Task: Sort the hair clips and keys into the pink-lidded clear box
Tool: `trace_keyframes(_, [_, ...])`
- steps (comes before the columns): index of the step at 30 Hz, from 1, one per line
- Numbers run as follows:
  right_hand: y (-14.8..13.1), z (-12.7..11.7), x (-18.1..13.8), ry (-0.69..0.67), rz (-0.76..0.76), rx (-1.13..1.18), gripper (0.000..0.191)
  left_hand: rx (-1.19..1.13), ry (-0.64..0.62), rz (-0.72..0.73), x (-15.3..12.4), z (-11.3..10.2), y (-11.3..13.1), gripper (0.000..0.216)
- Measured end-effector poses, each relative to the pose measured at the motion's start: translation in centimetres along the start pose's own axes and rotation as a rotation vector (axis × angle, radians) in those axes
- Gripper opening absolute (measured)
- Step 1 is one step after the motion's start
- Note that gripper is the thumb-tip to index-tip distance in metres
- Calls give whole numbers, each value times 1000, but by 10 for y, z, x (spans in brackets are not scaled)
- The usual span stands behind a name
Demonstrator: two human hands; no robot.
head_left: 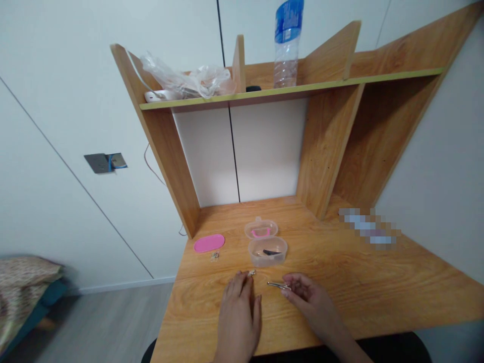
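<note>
My right hand (pixel 308 297) pinches a slim silver metal tool (pixel 278 285) between thumb and fingers, its long end pointing left; its exact kind is too small to tell. Flat on the desk lies my left hand (pixel 239 315), fingers stretched forward. At its fingertips is a small shiny piece (pixel 251 273). Just beyond the hands stands a clear plastic box (pixel 267 259) with a dark slender item (pixel 272 252) inside. Its clear lid (pixel 260 224), with a pink handle, is tipped back. To the left are a pink oval tray or lid (pixel 209 243) and a cluster of small metal pieces (pixel 215 256).
The wooden desk (pixel 321 262) carries a shelf unit (pixel 242 98). On its upper shelf are a plastic bag (pixel 204 80) and a clear bottle with a blue label (pixel 286 55). A blurred-out object (pixel 368 227) lies at the desk's right rear, near the side wall.
</note>
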State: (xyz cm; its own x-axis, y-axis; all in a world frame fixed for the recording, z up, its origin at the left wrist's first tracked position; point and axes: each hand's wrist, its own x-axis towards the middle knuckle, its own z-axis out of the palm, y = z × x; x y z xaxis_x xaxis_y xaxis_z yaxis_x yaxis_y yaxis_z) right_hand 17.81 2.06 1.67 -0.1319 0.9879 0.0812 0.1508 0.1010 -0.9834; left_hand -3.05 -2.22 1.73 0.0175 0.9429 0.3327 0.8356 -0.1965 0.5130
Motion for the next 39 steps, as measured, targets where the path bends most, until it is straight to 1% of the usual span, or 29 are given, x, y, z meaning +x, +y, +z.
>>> trace_keyframes(3, [7,-1,0,0,18,17,25,-128,26,-8,1,-3,0,26])
trace_keyframes(5, [7,-1,-1,-8,14,27,22,-239,40,-31,0,-4,-1,22])
trace_keyframes(8, [2,-2,-2,-4,-11,65,20,-441,58,-141,-2,-5,-2,17])
trace_keyframes(10, [-2,-3,-3,8,-28,112,21,-524,61,-198,-2,-4,-4,13])
trace_keyframes(13, [-5,-3,-3,15,-19,197,28,-674,90,-251,0,-1,-7,17])
trace_keyframes(16, [-5,-2,-3,20,14,265,41,-834,143,-279,0,-1,-10,34])
trace_keyframes(18, [-5,0,-3,27,36,290,46,-821,144,-247,0,-2,-10,32])
trace_keyframes(20, [-6,4,-3,26,54,301,45,-789,119,-208,0,-5,-10,24])
trace_keyframes(21, [-7,6,-3,22,59,303,44,-787,107,-195,0,-6,-10,23])
trace_keyframes(27, [-9,13,-6,-25,72,302,42,-920,47,-189,-4,-2,-8,32])
trace_keyframes(29, [-8,12,-6,-13,64,295,42,-922,25,-206,-6,0,-9,37])
trace_keyframes(31, [-6,11,-7,19,52,289,45,-880,40,-227,-7,0,-9,41])
trace_keyframes(33, [-4,9,-6,39,38,287,51,-840,94,-246,-7,-2,-8,43])
trace_keyframes(35, [-4,7,-5,32,7,291,57,-839,145,-264,-7,-4,-7,46])
trace_keyframes(37, [-4,7,-4,8,-22,295,61,-884,145,-253,-5,-6,-5,45])
trace_keyframes(39, [-6,6,-4,-26,-19,294,63,-937,120,-214,-3,-6,-4,40])
